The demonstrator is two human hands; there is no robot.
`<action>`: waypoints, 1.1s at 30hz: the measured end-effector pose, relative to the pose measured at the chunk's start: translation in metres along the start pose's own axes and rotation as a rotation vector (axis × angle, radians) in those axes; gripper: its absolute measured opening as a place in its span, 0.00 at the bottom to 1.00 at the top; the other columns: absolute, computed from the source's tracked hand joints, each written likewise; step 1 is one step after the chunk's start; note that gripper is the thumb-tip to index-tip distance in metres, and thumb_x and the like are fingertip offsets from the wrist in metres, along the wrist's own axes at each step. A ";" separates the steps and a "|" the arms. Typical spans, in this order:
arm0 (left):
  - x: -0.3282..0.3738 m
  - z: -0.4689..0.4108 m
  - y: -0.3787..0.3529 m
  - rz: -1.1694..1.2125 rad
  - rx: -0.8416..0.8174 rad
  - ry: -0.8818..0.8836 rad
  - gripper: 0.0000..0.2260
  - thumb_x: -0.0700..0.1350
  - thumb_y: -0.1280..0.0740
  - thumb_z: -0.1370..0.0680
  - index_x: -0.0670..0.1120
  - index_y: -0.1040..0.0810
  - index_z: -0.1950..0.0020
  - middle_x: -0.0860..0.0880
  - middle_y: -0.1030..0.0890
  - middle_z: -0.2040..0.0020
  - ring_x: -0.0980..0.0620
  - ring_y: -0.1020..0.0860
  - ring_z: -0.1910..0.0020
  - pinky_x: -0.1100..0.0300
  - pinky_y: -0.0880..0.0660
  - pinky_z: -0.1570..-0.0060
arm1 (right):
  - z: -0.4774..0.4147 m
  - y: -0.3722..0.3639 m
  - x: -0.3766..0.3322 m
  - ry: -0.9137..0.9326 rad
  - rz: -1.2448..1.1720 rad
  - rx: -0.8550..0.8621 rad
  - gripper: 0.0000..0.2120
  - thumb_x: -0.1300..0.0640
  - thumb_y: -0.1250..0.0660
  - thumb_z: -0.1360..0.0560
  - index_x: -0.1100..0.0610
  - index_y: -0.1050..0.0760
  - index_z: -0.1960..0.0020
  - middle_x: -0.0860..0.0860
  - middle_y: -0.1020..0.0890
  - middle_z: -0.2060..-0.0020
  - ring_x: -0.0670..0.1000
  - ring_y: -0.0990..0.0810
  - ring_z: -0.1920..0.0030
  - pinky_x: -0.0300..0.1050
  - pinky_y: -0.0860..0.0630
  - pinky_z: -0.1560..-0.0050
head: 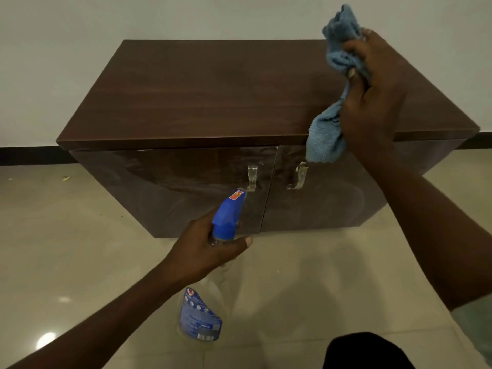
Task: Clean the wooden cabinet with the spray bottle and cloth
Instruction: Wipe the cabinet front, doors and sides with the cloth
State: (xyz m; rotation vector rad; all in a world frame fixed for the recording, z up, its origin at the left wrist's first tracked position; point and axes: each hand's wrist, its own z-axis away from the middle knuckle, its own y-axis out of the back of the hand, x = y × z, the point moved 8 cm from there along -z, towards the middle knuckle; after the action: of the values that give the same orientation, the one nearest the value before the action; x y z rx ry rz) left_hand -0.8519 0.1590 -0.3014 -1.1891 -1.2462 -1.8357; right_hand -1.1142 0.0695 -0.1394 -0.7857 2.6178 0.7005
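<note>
Above the wooden cabinet (213, 89), right hand (372, 97) grip clamped on bunched cloth (332, 75); left hand (205, 249) grip closed round spray bottle (226, 214) neck, below cabinet front.

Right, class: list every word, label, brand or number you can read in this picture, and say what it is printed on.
No text can be read.
Red sticker on the spray bottle head: too blurred.
Blue label on the bottle body: print too small and blurred.
Wooden cabinet and cloth: no text.
</note>
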 end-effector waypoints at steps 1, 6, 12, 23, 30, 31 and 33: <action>-0.001 -0.001 -0.001 -0.019 -0.005 -0.011 0.24 0.64 0.30 0.38 0.46 0.24 0.56 0.41 0.19 0.64 0.45 0.18 0.65 0.52 0.20 0.65 | 0.001 -0.001 0.000 0.002 -0.005 -0.011 0.15 0.67 0.41 0.23 0.64 0.25 0.37 0.61 0.25 0.35 0.57 0.27 0.32 0.38 0.32 0.31; 0.010 0.000 -0.002 -0.063 0.029 -0.056 0.26 0.66 0.33 0.38 0.43 0.24 0.57 0.40 0.20 0.65 0.44 0.20 0.66 0.53 0.21 0.65 | 0.020 0.004 -0.023 0.097 0.022 0.033 0.16 0.71 0.41 0.22 0.66 0.26 0.37 0.63 0.25 0.35 0.57 0.27 0.33 0.44 0.30 0.31; 0.021 -0.002 0.029 0.053 0.186 -0.070 0.19 0.62 0.29 0.36 0.48 0.24 0.57 0.40 0.20 0.66 0.52 0.20 0.71 0.67 0.23 0.70 | 0.116 -0.047 -0.082 0.454 0.060 -0.214 0.14 0.65 0.41 0.19 0.62 0.26 0.35 0.58 0.29 0.32 0.59 0.33 0.29 0.56 0.38 0.27; 0.010 -0.002 0.031 -0.036 0.161 -0.085 0.18 0.61 0.29 0.34 0.47 0.24 0.59 0.43 0.19 0.64 0.47 0.20 0.68 0.64 0.22 0.68 | 0.223 -0.106 -0.053 0.531 0.034 -0.624 0.23 0.71 0.40 0.30 0.63 0.26 0.37 0.60 0.21 0.39 0.55 0.33 0.32 0.48 0.50 0.24; 0.005 -0.004 0.039 0.019 0.191 -0.068 0.16 0.62 0.29 0.35 0.52 0.25 0.57 0.39 0.19 0.65 0.46 0.19 0.67 0.66 0.22 0.69 | 0.209 -0.057 -0.042 -0.179 -0.322 -0.313 0.18 0.71 0.40 0.28 0.61 0.23 0.41 0.53 0.21 0.41 0.47 0.26 0.35 0.47 0.30 0.31; 0.003 -0.004 0.040 0.023 0.195 -0.064 0.16 0.60 0.26 0.33 0.51 0.26 0.58 0.37 0.20 0.64 0.46 0.20 0.67 0.67 0.23 0.70 | 0.205 -0.049 -0.042 -0.251 -0.374 -0.250 0.16 0.70 0.41 0.26 0.63 0.22 0.42 0.54 0.21 0.41 0.47 0.25 0.36 0.48 0.28 0.32; 0.004 -0.005 0.039 0.023 0.199 -0.049 0.12 0.55 0.29 0.33 0.50 0.26 0.58 0.35 0.20 0.63 0.45 0.20 0.67 0.68 0.23 0.70 | 0.192 -0.042 -0.043 -0.318 -0.400 -0.151 0.13 0.70 0.41 0.23 0.67 0.23 0.42 0.57 0.21 0.41 0.49 0.24 0.37 0.46 0.27 0.34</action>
State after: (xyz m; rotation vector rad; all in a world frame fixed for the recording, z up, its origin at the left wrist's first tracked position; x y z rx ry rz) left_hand -0.8221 0.1400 -0.2837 -1.1386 -1.4009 -1.6327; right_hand -1.0251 0.1599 -0.2957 -1.1005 2.0602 0.8288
